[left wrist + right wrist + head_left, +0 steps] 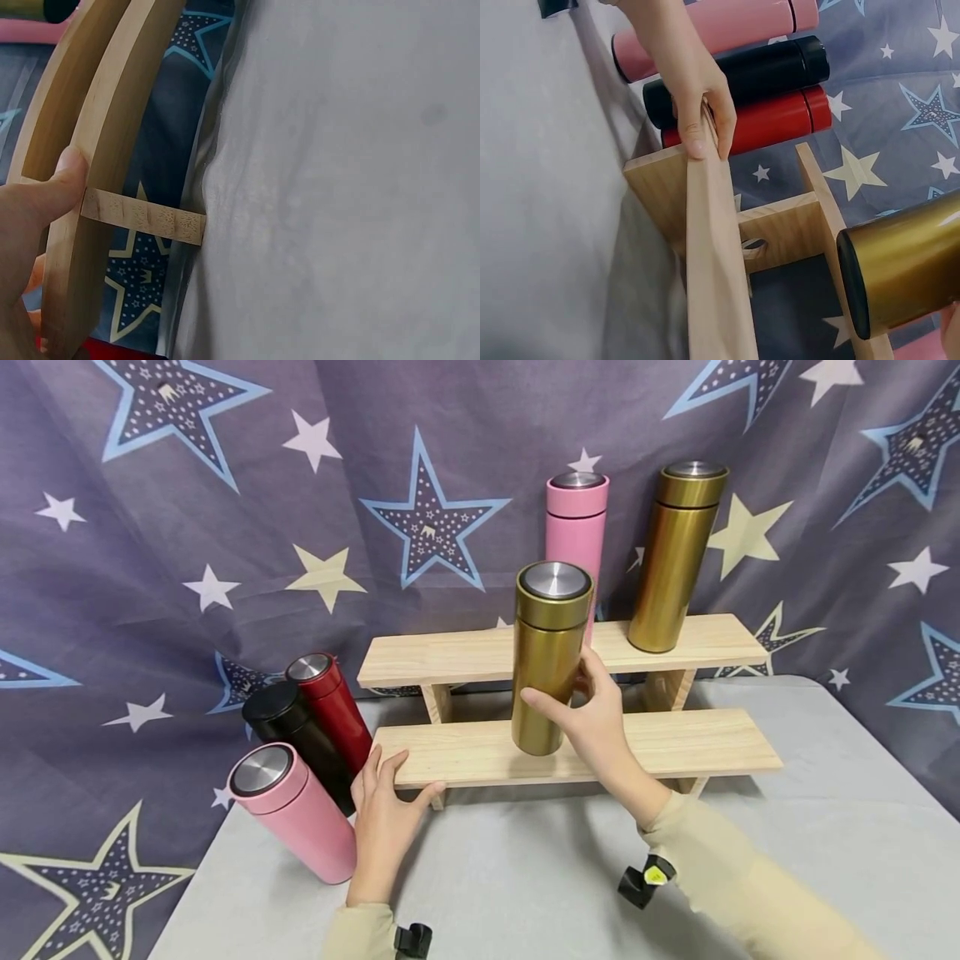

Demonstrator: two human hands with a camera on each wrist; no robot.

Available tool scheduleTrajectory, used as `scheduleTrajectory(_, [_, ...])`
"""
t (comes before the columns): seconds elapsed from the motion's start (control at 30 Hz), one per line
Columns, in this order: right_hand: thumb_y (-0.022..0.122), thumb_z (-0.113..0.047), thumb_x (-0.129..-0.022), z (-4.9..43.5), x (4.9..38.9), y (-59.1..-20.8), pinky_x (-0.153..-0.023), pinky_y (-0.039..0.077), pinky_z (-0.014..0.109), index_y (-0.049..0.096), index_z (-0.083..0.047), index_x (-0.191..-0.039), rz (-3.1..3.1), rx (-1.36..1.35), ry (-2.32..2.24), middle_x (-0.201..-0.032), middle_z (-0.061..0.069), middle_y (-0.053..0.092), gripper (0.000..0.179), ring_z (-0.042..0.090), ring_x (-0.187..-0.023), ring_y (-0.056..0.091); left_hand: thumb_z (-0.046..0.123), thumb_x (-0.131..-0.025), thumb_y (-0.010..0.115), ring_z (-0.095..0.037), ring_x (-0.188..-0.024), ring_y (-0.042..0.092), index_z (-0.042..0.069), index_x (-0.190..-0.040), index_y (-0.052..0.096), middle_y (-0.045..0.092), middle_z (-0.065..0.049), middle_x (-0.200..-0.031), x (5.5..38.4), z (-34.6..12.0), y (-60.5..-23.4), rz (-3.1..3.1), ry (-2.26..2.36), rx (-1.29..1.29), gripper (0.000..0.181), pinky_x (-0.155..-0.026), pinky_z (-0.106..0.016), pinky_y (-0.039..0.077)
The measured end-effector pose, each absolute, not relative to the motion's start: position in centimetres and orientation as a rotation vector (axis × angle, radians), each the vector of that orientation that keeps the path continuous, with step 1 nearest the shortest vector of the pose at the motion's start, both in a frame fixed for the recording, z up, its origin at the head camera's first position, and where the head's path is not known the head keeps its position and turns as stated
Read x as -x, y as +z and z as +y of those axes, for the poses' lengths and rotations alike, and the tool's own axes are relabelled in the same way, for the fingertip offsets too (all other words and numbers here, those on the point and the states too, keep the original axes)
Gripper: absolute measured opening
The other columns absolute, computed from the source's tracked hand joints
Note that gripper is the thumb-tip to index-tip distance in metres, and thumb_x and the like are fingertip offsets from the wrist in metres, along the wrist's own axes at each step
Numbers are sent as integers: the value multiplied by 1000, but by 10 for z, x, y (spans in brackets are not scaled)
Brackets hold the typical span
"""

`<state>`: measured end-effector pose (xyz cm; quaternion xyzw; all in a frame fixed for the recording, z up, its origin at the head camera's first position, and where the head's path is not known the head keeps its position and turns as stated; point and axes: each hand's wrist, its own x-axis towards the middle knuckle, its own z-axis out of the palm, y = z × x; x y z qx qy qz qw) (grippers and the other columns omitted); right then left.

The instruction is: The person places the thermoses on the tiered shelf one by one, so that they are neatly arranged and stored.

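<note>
My right hand (600,718) grips a gold thermos bottle (551,668) with a silver-topped lid, thumb on the near side and fingers round the back. The bottle is upright and overlaps the lower board of a two-step wooden shelf (442,752) in the head view. In the right wrist view, the bottle's dark base (853,285) shows beside the shelf. My left hand (386,827) pinches the left end of the lower board; its thumb (69,169) lies on the board's front edge in the left wrist view, with fingers on the other side.
On the upper board stand a pink bottle (576,535) and another gold bottle (678,560). Left of the shelf, a red bottle (333,710), a black bottle (303,735) and a pink bottle (300,818) stand close together on the grey-covered table (510,877). A star-patterned curtain (465,410) hangs behind.
</note>
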<state>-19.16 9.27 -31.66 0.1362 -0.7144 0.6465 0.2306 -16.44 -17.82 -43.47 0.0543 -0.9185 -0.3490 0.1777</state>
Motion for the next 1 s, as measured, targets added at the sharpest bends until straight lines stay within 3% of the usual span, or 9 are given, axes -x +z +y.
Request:
scheduleTrajectory(0.4, [84,-22,-77,69,212,-302,-84,47,42,59,-15,-133,-1902,-417,1816,-110,4,63,62,16,-98,57,46,-77,84,-34,-144,18,14,-137,57,26,-11,-159,164,-179,-435,-2604,-981,-160,73,-102,-58,37])
scheduleTrajectory(1.0, [82,-25,-80,55,241,-280,-79,44,35,58,-14,-132,-1878,-466,1770,-106,6,61,59,16,-94,55,45,-76,85,-35,-144,18,13,-136,57,26,-11,-159,164,-178,-433,-2608,-983,-161,73,-102,-58,37])
